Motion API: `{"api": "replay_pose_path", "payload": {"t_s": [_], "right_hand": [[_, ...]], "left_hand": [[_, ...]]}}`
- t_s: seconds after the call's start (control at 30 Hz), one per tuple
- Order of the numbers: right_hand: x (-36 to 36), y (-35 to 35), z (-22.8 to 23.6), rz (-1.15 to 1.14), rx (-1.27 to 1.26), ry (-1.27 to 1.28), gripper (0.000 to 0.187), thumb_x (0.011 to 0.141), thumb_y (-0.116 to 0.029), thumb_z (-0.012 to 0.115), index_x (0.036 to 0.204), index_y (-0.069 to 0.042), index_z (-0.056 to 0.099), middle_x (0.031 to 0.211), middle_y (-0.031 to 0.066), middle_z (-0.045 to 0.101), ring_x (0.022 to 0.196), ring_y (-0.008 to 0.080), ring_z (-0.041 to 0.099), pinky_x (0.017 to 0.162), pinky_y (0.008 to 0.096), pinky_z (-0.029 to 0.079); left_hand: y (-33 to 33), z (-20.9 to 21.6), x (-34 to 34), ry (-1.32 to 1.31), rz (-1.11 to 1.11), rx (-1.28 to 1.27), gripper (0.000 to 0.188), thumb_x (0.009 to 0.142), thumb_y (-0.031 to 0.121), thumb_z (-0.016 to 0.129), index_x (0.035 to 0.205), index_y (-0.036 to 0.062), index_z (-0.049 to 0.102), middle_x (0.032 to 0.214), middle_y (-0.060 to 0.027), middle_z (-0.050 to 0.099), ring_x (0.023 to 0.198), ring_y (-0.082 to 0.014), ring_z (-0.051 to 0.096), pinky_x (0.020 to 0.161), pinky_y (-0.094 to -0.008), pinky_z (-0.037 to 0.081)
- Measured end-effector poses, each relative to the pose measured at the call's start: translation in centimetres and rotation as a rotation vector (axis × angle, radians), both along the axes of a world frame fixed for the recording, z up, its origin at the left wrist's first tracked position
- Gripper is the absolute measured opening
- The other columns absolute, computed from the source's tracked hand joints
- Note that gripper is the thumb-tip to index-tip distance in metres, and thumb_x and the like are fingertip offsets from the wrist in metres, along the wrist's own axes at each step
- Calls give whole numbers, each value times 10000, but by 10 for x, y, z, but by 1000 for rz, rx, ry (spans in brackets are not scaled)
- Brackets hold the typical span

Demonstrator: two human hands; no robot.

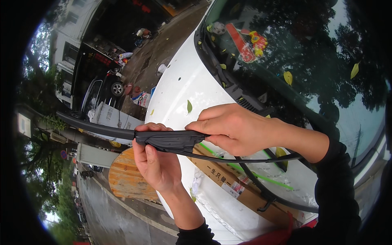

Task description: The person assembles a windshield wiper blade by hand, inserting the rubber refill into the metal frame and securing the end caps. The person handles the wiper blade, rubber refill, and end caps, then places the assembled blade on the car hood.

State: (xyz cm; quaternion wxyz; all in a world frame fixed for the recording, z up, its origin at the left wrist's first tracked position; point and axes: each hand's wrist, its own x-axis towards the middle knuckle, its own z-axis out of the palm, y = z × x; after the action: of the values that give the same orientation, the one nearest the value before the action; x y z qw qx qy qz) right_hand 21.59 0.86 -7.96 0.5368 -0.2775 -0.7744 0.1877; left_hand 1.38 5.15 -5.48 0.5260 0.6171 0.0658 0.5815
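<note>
A long black wiper blade [104, 130] is held up over a white car hood [175, 87], reaching out to the far left. My left hand [159, 163] grips the bulky black middle piece [165, 140] from below, with the thumb in front and the fingers behind. My right hand [239, 128] pinches the right end of that middle piece between thumb and fingers. What lies under those fingertips is partly hidden. Below my right hand, a curved black arm with a hooked end [267, 204] lies across the packaging.
A cardboard box [222, 179] and clear plastic packaging with green strips [273, 179] rest on the hood. Yellow and green leaves dot the hood and windshield [310, 53]. Beyond the hood are a round wooden top [130, 173] and a parked dark car [102, 90].
</note>
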Motion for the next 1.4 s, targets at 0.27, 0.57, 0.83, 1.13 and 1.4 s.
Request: {"api": "replay_pose_path", "payload": {"t_s": [0.27,0.57,0.83,1.13,1.4], "right_hand": [[0,-2,3,-32,-17,-22,336,776,12,576,1111,4,602,805,157,568,749,347,587,651,403,454],[1,-7,3,124,-130,81,386,810,-17,578,1192,40,566,820,141,586,719,247,577,641,336,447],[-12,-22,11,192,-631,235,299,1017,-218,436,1184,13,526,761,14,561,597,47,479,541,207,401],[-25,-28,15,84,-734,201,332,1043,-283,343,1144,-9,501,707,-5,530,514,22,409,455,177,296],[-36,-38,20,-31,-729,157,348,1041,-318,348,1028,-27,540,730,-21,540,565,30,454,479,171,331]], "left_hand": [[2,-1,-3,-10,-68,-3,377,954,95,514,1292,-41,419,1153,-149,511,1081,-227,493,976,-373,414],[-15,-2,0,25,82,-108,657,809,92,722,1351,-83,394,1130,-138,551,1042,-190,558,934,-320,453],[-27,-9,1,121,26,-166,656,793,-24,717,1350,-91,376,1156,-93,561,1077,-178,551,987,-340,419],[-28,-10,3,99,23,-177,504,822,11,705,1265,-50,474,1084,-42,577,987,-128,566,909,-303,451],[-66,-20,8,359,456,-126,203,799,123,742,844,-1,588,702,-57,555,633,-143,564,563,-292,449]]}}
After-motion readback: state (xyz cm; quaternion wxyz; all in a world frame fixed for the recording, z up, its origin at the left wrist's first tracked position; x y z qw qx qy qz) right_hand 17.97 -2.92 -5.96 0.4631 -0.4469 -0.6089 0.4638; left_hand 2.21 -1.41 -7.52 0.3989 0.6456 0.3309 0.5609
